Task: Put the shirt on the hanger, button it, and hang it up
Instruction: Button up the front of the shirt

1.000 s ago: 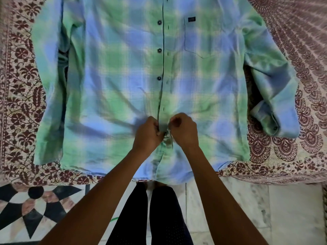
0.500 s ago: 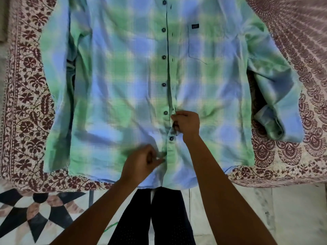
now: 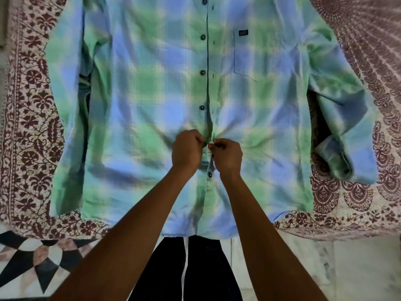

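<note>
A green and blue checked shirt [image 3: 152, 94] lies flat, front up, on a patterned bedspread [image 3: 28, 127], its hem toward me. Dark buttons run up the centre placket; the lowest one [image 3: 209, 175] sits just below my hands. My left hand [image 3: 187, 152] pinches the left edge of the placket. My right hand [image 3: 226, 155] pinches the right edge, fingertips almost touching the left hand's. The button between them is hidden by my fingers. No hanger shows; the collar is out of frame.
The bedspread's edge hangs at the front over a marble floor [image 3: 358, 268] with a black star inlay [image 3: 32, 263] at the left. My dark trouser legs [image 3: 195, 268] stand against the bed. The shirt's right sleeve [image 3: 347, 137] is folded on the spread.
Both hands have moved one button up the placket. The left hand rose from near the hem and now meets the right hand. The lowest button now shows below them.
</note>
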{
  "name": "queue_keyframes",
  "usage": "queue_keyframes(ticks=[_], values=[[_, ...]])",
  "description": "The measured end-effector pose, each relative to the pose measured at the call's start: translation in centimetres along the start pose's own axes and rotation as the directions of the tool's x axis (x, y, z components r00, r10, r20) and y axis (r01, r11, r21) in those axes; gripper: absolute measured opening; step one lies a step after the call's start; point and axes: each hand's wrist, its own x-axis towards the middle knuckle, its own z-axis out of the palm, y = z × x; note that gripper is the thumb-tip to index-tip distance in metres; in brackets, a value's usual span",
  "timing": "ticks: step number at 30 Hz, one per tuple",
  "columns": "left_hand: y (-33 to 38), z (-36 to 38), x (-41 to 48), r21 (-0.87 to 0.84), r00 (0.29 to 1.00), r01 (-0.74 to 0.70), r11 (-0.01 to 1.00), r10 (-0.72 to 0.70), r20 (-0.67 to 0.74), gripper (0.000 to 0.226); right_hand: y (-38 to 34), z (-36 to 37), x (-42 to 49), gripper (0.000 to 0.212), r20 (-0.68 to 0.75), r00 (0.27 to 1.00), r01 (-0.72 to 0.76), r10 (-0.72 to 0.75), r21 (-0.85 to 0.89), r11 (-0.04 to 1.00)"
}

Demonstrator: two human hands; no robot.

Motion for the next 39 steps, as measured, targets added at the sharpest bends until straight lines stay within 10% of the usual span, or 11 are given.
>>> queue_keyframes(ticks=[19, 39], values=[[-0.6, 0.2, -0.1, -0.125, 1.0, 0.019, 0.992, -0.02, -0.009, 0.01, 0.8, 0.7, -0.7, 0.02, -0.052, 0.989, 0.136, -0.14, -0.074, 0.988], [-0.7, 0.6, -0.2, -0.265, 1.0, 0.031, 0.964, -0.031, 0.003, 0.007, 1.3, -0.5, 0.8, 0.015, 0.18, 0.977, -0.168, 0.109, 0.356, 0.919]])
